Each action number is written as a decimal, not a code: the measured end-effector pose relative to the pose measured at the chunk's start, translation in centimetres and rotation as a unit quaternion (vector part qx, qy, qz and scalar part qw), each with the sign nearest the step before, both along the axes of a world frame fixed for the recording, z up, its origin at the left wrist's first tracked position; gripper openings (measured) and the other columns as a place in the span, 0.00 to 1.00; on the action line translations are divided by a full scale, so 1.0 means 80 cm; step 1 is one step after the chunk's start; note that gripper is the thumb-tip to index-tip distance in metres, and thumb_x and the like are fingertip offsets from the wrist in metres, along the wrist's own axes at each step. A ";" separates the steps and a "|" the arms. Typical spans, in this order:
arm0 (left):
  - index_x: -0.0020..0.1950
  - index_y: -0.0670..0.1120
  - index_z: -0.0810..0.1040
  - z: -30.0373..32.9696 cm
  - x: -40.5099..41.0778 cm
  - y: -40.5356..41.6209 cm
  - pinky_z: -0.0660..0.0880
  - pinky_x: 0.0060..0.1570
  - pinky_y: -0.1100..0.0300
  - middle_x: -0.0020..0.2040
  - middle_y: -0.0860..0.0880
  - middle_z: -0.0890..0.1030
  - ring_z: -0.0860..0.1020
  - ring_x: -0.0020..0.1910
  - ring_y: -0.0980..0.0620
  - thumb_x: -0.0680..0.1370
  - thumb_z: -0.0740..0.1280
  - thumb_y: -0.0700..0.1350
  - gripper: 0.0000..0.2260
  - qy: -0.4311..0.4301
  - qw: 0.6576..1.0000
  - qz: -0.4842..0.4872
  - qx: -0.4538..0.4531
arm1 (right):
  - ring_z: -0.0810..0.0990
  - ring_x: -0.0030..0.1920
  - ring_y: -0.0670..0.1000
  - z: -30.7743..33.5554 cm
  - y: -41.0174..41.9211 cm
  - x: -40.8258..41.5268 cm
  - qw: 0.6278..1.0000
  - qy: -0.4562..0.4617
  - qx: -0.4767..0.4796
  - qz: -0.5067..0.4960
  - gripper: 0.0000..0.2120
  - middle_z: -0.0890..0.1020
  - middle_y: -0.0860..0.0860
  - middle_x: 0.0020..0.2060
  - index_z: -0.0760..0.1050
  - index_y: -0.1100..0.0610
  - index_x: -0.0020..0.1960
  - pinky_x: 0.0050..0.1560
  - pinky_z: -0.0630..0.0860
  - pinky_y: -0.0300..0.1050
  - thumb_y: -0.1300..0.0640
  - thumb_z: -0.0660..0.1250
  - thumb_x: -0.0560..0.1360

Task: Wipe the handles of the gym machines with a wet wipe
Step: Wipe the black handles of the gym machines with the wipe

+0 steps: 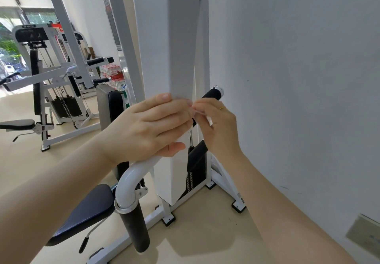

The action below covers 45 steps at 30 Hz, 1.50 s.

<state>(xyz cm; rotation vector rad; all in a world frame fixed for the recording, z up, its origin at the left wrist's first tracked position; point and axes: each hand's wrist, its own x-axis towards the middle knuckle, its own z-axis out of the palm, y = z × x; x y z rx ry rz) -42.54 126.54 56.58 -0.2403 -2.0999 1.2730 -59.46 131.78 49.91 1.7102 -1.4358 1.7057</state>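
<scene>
My left hand (152, 126) and my right hand (219, 129) meet in front of the white machine column (164, 48). Both pinch a thin white wet wipe (198, 110) between their fingertips; it blends into the column, so its full shape is hard to make out. Just behind my right hand, a black foam handle (210, 95) with a chrome end cap points up and to the right. A second black handle (136, 229) hangs down from a curved white tube (128, 178) below my left hand. Neither hand touches a handle.
A white wall (298, 99) stands close on the right. The machine's black seat (82, 212) and weight stack (197, 167) are below the hands. More white gym machines (47, 83) and stacked bottle packs (113, 74) fill the left background on a beige floor.
</scene>
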 end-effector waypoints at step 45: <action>0.55 0.40 0.78 -0.004 -0.007 0.000 0.53 0.72 0.55 0.53 0.46 0.83 0.71 0.62 0.48 0.79 0.60 0.50 0.14 0.012 0.999 -0.027 0.023 | 0.68 0.32 0.41 -0.007 -0.010 -0.020 0.893 -0.449 0.019 0.028 0.14 0.71 0.39 0.26 0.71 0.49 0.33 0.38 0.68 0.35 0.62 0.65 0.76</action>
